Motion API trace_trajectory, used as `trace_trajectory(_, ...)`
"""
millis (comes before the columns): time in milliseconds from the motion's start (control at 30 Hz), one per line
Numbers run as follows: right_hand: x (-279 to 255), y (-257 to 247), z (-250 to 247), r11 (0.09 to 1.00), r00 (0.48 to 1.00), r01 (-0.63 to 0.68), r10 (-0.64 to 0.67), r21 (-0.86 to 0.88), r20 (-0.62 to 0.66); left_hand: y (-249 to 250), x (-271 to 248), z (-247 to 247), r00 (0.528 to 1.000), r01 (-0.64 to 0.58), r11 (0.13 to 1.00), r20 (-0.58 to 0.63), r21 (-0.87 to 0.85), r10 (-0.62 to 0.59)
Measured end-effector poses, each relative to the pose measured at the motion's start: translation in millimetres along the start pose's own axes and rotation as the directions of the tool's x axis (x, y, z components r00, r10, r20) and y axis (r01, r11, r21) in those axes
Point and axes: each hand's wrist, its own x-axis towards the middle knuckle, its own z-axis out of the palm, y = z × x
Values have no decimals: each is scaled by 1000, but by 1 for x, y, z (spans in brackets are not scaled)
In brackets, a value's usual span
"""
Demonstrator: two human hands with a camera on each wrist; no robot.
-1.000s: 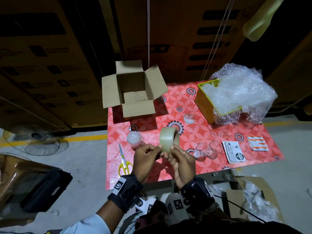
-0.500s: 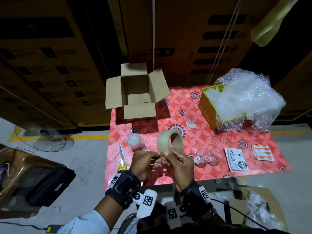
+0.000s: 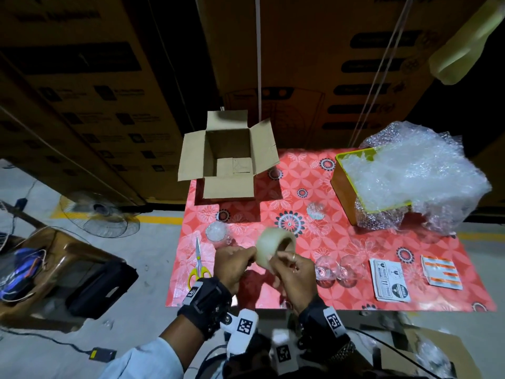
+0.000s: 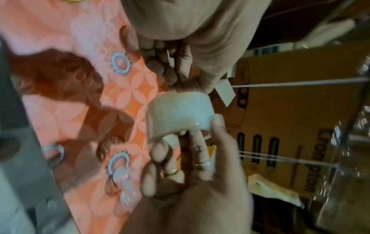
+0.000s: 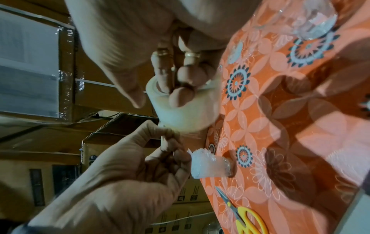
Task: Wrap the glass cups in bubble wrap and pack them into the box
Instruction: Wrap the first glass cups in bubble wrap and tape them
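Two hands at 6 o'clock | tape roll held on right hand fingers | left hand apparently pinching tape end | risk: end slips, restuck; bare cups at 4 o'clock knocked.

tabletop: red-orange cover, pale petal circles, dark-and-white flower rosettes
tape roll: pale, milky beige, held between both hands
scissors: yellow handles, silver blades, left of the left hand
box: plain brown cardboard, beyond the hands
bin: orange-brown side, yellow-green rim, beyond the right hand
bubble wrap: clear, whitish
labels: white with black print, right of the right hand
wrist straps: black
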Motion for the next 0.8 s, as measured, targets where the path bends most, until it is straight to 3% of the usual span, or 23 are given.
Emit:
trace_trajectory(100, 9, -3, -7, 980, 981, -194, 193, 34, 19, -4, 1, -4, 995, -90, 968, -11, 234, 96)
trace_trajectory(200, 14, 5, -7, 917, 927, -372, 376, 142, 2, -7, -1, -4, 980, -187, 858, 30, 478, 196)
trace_trajectory(267, 13, 9, -5, 875, 902, -427, 429, 230, 41, -8, -4, -2, 962, -230, 822, -4, 521, 272)
trace_trajectory(467, 19, 8, 2, 789, 895, -445, 400, 424, 196, -14, -6, 3, 908, -297, 896, -193, 331, 372)
trace_trajectory(633, 26, 6, 4, 641, 851, -521, 444, 563, 281, -13, -7, 11, 902, -284, 955, -311, 90, 298)
trace_trajectory(800, 33, 7, 3, 562, 837, -537, 451, 629, 311, -13, -11, 13, 911, -282, 959, -320, -24, 260)
